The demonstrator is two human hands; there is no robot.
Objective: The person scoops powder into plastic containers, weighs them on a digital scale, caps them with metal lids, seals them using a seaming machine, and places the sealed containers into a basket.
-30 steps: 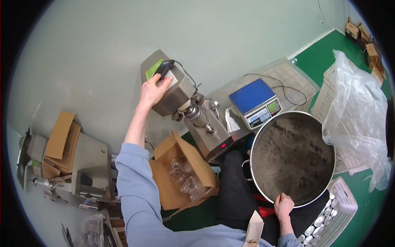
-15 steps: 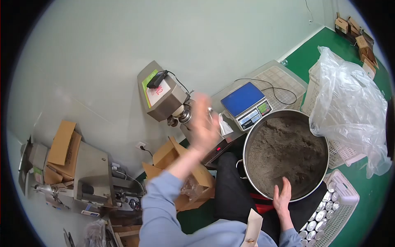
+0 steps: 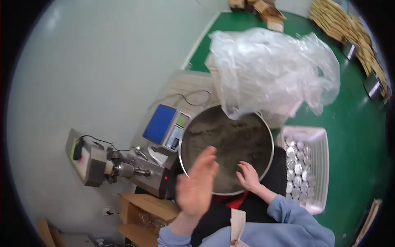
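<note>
A large round metal pot [image 3: 268,162] sits between my knees with grey-brown powder [image 3: 222,140] in it. My left hand [image 3: 197,181] is raised in front of the pot's near left rim, blurred, fingers stretched out and nothing in it. Just inside the near right part of the rim, my right hand [image 3: 249,177] hovers above or rests on the powder; I cannot tell which. Its fingers are spread and hold nothing that I can see.
Left of the pot are a blue-topped scale [image 3: 160,125] and a metal machine [image 3: 142,175]. A cardboard box [image 3: 152,206] stands below them. Clear plastic sheeting [image 3: 275,70] overhangs the pot's far rim. At right, a white basket [image 3: 321,164] holds several silvery cans [image 3: 298,168].
The view has swung to the right, showing more of the basket and floor. My left hand has come from beside the machine to the pot's near rim. My right hand stays by the pot.
</note>
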